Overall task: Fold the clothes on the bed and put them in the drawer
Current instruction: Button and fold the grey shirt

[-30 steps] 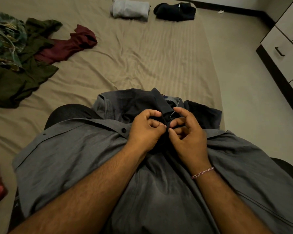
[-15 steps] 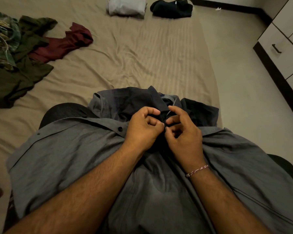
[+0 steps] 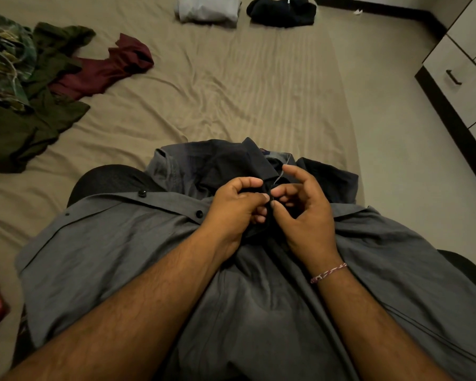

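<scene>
— What fills the view, biggest first?

— The bed (image 3: 231,86) under its tan sheet, then the grey shirt (image 3: 116,259) spread over the person's lap at the near edge, its lower part cut off by the frame. On the left lies a heap of unfolded clothes (image 3: 30,100), green and maroon, also cut at the edge. At the far end sit a folded pale garment (image 3: 208,8) and a dark one (image 3: 282,11), both clipped at the top. The drawer unit (image 3: 459,75) stands at the right.

— And the hands?

— The left hand (image 3: 238,206) and right hand (image 3: 304,213) meet at the shirt's placket near the collar, each grip pinching the cloth (the button between them is too dark to make out).

— Any change from half a second ago?

— The fingers have barely shifted; the view has only tilted slightly.
</scene>
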Available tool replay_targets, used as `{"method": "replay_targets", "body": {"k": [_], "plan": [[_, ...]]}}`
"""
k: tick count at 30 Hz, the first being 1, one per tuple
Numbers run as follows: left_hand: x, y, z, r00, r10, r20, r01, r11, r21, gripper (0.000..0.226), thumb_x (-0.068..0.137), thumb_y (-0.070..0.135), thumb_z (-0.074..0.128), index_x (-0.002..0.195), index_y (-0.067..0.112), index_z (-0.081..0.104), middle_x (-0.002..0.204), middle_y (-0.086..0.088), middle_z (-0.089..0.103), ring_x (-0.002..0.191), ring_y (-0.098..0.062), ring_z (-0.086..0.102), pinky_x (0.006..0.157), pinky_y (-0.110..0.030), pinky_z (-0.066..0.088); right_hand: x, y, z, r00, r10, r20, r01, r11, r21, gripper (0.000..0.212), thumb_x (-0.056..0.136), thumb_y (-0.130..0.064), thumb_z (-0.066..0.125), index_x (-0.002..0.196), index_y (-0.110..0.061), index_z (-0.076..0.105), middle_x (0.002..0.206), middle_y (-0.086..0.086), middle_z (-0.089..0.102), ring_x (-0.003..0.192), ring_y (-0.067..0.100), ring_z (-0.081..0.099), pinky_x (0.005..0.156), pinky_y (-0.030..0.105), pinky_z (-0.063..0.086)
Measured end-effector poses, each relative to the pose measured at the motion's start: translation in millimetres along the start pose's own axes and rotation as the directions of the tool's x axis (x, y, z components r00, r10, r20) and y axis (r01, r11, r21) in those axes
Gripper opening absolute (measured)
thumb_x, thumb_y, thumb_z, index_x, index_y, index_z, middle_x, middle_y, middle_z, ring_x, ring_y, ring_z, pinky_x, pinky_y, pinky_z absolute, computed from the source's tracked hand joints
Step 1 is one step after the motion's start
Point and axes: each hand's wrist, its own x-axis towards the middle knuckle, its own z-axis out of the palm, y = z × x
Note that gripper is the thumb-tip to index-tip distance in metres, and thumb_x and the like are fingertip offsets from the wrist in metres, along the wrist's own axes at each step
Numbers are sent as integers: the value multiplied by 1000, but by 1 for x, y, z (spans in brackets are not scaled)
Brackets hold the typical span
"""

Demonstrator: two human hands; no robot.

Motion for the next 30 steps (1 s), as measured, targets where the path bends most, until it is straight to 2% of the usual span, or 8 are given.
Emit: {"method": "replay_targets", "body": {"k": [5,11,16,20,24,27,30], "plan": [[0,1,-1,998,-53,22,54,996,-67,25,95,-8,60,113,10,63,76,-8,66,62,-15,59,57,-27,51,1,-2,0,999,10,35,-12,998,56,67,87,9,71,141,-26,54,100,-1,70,96,16,70,90,34,59],[-1,4,-1,993,-82,90,92,989,-114,24,97,-5,60,114,12,61,80,-9,67,64,-15,60,61,-29,50,1,-4,-4,999,43,12,-44,978,201,70,86,14,71,144,-19,51,98,10,71,90,19,69,90,31,58],[-2,3,-1,992,-81,94,90,992,-93,24,96,-6,62,111,13,61,81,-8,69,66,-15,61,60,-28,51,-1,-7,-4,1000,-11,25,9,996,86,71,85,10,73,145,-20,51,99,3,70,93,19,70,93,38,58],[-2,2,-2,998,-54,27,55,998,-35,16,95,-5,64,92,10,60,64,-3,63,57,-12,58,53,-24,51,2,-5,-3,1000,-5,21,4,1000,28,72,84,5,75,145,-26,51,98,-3,71,91,18,70,93,43,59],[-2,0,-2,999,39,-25,-37,996,86,11,92,-3,69,83,2,67,63,-7,63,56,-12,59,53,-23,53,1,-5,-3,1000,-1,-21,1,1000,25,70,84,3,77,142,-26,53,96,-2,72,89,19,71,90,47,60],[-3,1,-1,996,72,-54,-67,994,83,5,91,-3,71,87,-4,68,63,-8,64,56,-13,59,54,-24,53,0,-5,-1,999,-21,-32,21,1000,6,68,84,3,78,141,-23,53,96,-2,72,89,19,71,88,44,61],[-5,1,-2,996,68,-60,-63,995,78,7,92,-1,71,86,-2,68,64,-8,65,57,-13,60,55,-25,54,0,-5,1,999,-6,-47,7,1000,26,68,84,3,77,141,-24,52,96,-1,72,91,19,72,88,38,60]]}}
